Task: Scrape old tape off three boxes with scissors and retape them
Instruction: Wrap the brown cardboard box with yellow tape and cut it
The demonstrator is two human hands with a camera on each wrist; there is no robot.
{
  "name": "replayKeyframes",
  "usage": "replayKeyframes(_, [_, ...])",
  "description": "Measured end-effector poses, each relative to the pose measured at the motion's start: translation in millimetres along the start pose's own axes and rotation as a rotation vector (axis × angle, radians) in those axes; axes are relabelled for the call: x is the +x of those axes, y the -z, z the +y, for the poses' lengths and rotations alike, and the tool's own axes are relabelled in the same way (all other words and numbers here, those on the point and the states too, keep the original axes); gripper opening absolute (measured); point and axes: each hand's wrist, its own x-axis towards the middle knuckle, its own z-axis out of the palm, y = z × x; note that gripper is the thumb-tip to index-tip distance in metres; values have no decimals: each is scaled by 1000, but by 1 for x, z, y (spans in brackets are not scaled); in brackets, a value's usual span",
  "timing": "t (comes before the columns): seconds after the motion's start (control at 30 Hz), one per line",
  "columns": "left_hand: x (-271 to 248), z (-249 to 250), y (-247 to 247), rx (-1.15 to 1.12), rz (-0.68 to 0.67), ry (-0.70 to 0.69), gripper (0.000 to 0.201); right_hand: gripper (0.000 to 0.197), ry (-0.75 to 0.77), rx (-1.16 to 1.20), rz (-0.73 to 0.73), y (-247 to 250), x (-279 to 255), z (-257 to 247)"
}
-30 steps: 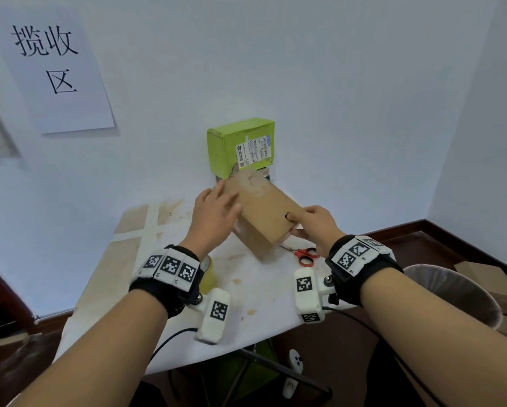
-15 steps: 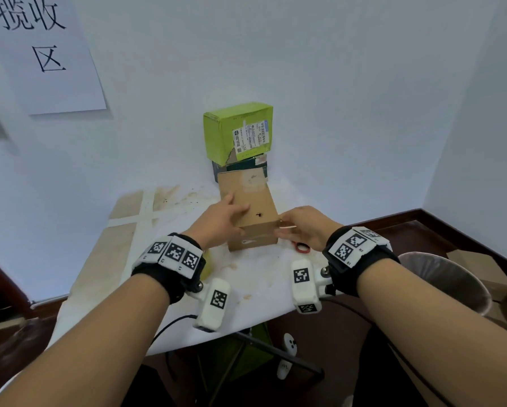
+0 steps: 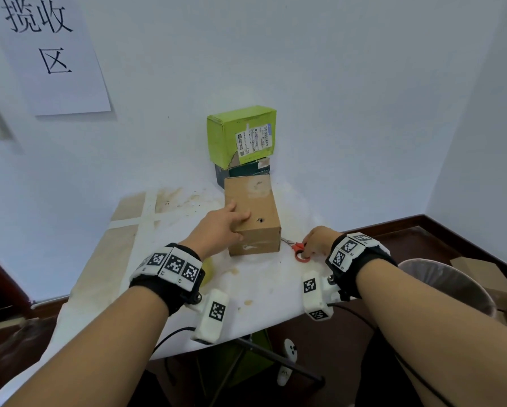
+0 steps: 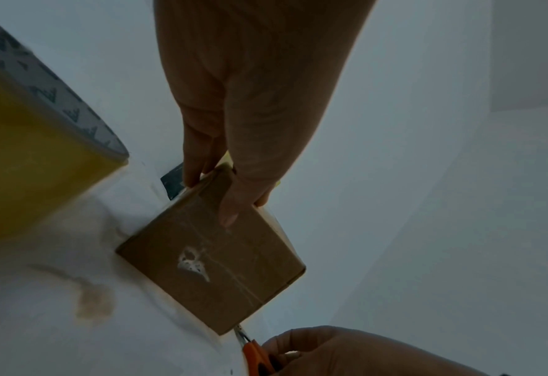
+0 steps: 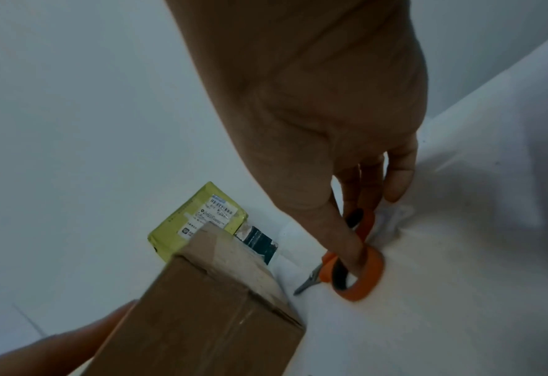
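Lowered flat onto the table [image 3: 164, 318], the brown box [image 3: 251, 214] sits under a spread left hand [image 3: 217, 227]; the right hand [image 3: 317, 240] pinches the scissors [image 3: 299, 249]. Scraping unstarted; tape remains.

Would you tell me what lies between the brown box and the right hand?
Only the scissors: blades point toward the brown box, orange handles sit under the right hand. The head view shows it.

left hand [image 3: 217, 227] on brown box [image 3: 252, 212], right hand [image 3: 317, 240] on scissors [image 3: 297, 249]
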Motion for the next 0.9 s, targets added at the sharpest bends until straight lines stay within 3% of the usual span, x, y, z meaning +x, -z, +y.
replayKeyframes(0.1, [1, 1, 1, 6, -5, 6, 63, 17, 52, 99, 17, 2, 6, 3])
replayKeyframes(0.2, [1, 1, 0, -13, 1, 16, 61, 16, 60, 627, 24, 2, 10, 10])
replayKeyframes(0.33, [1, 2, -2, -54, 42, 25, 57, 19, 85, 898, 245, 2, 12, 13])
replayKeyframes(0.47, [2, 0, -3, -81, 59, 30, 56, 12, 134, 1072, 361, 14, 9, 15])
replayKeyframes(0.73, [5, 5, 3, -116, 73, 20, 50, 14, 481, 1144, 515, 40, -20, -18])
replayKeyframes(0.9, [7, 7, 5, -78, 117, 8, 38, 10, 608, 1006, 471, 35, -32, -39])
